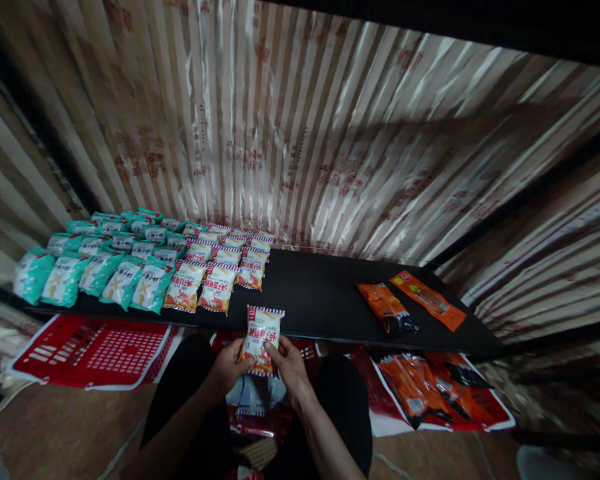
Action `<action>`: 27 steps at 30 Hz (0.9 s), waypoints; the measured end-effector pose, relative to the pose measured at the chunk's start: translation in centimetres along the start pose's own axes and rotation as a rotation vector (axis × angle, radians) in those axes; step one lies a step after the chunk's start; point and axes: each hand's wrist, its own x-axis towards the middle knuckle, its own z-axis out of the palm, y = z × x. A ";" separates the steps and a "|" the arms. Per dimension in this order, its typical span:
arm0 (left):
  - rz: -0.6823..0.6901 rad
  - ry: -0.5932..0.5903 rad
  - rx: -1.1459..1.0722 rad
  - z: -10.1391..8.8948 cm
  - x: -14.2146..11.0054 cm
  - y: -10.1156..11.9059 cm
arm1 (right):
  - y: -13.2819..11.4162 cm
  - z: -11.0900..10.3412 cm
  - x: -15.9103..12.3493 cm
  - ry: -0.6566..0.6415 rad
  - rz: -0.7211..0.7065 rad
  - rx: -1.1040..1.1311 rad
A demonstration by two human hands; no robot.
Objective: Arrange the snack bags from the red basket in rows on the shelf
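Note:
Between my two hands is a snack bag [263, 333] with a red-and-blue striped edge, held upright just in front of the shelf's front edge. My left hand [230, 365] grips its left side, and my right hand [287, 363] grips the right side with the thumb across the front. Several matching striped bags [219, 285] stand in rows on the black shelf [310, 293], beyond my hands. Left of them are rows of teal-and-white snack bags [150, 283]. Below my hands, between my knees, more pale bags [255, 395] lie in a red basket, partly hidden by my arms.
On the shelf's right lie an orange-and-black packet [387, 308] and a flat orange packet [430, 300]. A red basket [95, 350] sits below at left. Another red basket [497, 417] at lower right holds orange packets [415, 387]. Striped sheeting [290, 120] hangs behind the shelf.

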 end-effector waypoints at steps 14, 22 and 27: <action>0.494 0.392 1.059 -0.1 1.4 0.6 | 0.4 0.8 3.6 0.090 -0.157 -0.070; 0.776 0.479 1.232 0.2 2.5 -0.3 | 0.3 1.0 6.1 0.152 -0.224 -0.181; 0.765 0.431 1.263 0.2 2.7 -0.7 | 0.2 1.3 7.5 0.182 -0.230 -0.189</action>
